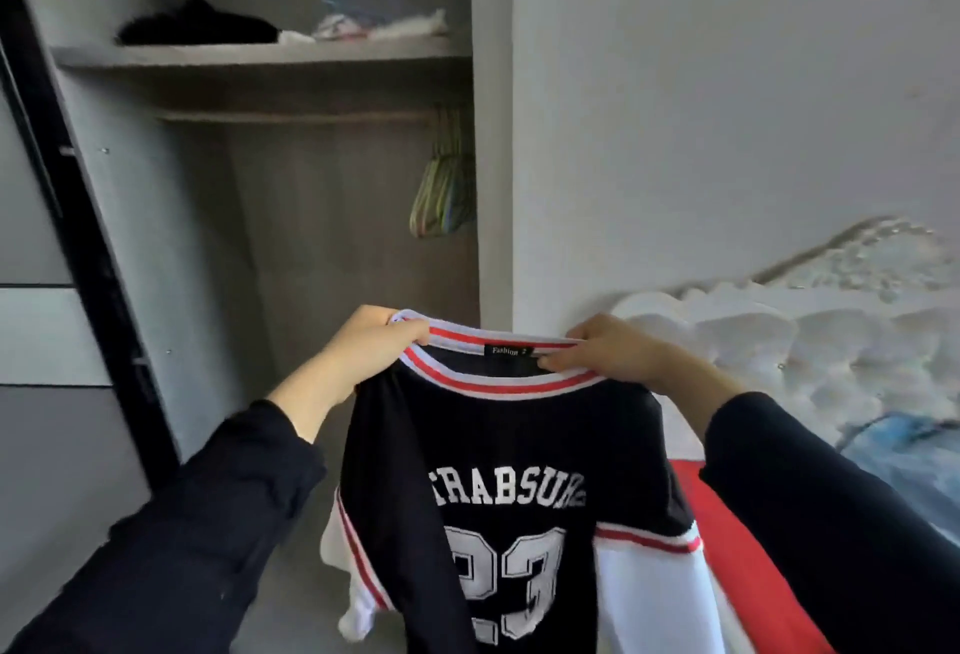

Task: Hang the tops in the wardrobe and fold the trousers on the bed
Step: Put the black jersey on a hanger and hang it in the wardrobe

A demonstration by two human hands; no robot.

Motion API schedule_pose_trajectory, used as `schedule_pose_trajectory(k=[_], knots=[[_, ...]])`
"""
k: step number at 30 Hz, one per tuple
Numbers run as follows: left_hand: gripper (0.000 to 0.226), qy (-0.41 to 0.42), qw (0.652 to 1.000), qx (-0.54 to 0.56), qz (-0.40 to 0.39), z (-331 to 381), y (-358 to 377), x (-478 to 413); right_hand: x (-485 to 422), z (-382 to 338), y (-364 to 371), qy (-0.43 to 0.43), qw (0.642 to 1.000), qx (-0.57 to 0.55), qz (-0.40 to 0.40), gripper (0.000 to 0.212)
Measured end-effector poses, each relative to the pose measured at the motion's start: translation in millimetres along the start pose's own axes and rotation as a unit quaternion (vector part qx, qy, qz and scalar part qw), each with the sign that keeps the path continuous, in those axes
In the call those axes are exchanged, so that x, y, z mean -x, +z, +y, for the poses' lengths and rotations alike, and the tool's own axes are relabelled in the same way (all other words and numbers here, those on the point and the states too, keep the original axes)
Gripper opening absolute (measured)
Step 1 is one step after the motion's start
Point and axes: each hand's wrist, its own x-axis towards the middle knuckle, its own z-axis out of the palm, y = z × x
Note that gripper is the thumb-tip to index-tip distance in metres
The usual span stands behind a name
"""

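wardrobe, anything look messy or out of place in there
Yes. On the grey upper shelf, a black garment and a white-and-coloured cloth bundle lie crumpled, not folded. The striped green hangers are all bunched at the rail's right end, bare. Nothing in there looks damaged or spilled.

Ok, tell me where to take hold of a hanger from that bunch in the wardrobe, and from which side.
Probably take the outermost one just below its hook, coming from the open left front. The hangers hang bunched against the wardrobe's right wall, which blocks that side; hooks over the rail mean lifting up. Free the left hand; the right hand can keep the jersey collar.
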Motion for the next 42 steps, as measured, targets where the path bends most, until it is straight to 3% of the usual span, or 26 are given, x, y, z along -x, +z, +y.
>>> schedule_pose_trajectory(k=[4,6,12,15,18,22,25,28,33,37,42], knots=[[0.019,-0.016,0.993,0.07,0.094,-32.8,-64.8,-62.2,-90.3,-47.3,45.7,-0.049,0.997,0.052,0.008,0.028],[0.02,-0.018,0.988,0.126,0.091,-43.8,-90.4,-91.3,-128.6,-70.2,62.5,-0.062,0.995,0.08,0.004,0.024],[0.024,0.016,0.984,0.142,0.102,-66.5,-151.2,-181.0,-235.9,-124.4,98.2,-0.094,0.979,0.176,-0.026,0.015],[0.03,0.042,0.985,0.126,0.106,-69.3,-174.1,-234.2,-281.8,-157.7,94.0,-0.11,0.983,0.142,-0.022,0.011],[0.043,0.072,0.991,0.086,0.07,-70.3,-193.1,-280.8,-334.6,-192.7,83.9,-0.138,0.981,0.107,0.086,0.013],[0.043,0.087,0.994,0.056,0.042,-81.9,-209.0,-331.7,-401.7,-217.0,74.9,-0.121,0.921,0.257,0.265,0.006],[0.048,0.096,0.992,0.066,0.039,-91.0,-220.9,-366.8,-441.4,-225.6,69.0,-0.079,0.828,0.43,0.352,0.026],[0.048,0.112,0.99,0.085,0.017,-101.9,-234.2,-396.1,-470.3,-230.6,69.1,-0.021,0.748,0.54,0.386,0.039],[0.04,0.132,0.986,0.099,-0.033,-118.6,-258.3,-437.2,-496.5,-237.5,72.4,0.061,0.701,0.605,0.372,0.03],[0.033,0.135,0.982,0.123,-0.051,-127.5,-271.9,-460.8,-506.4,-247.2,73.0,0.09,0.704,0.594,0.379,0.026],[0.036,0.141,0.978,0.146,-0.053,-133.4,-272.6,-478.7,-509.8,-258.8,71.4,0.116,0.803,0.394,0.433,0.032]])
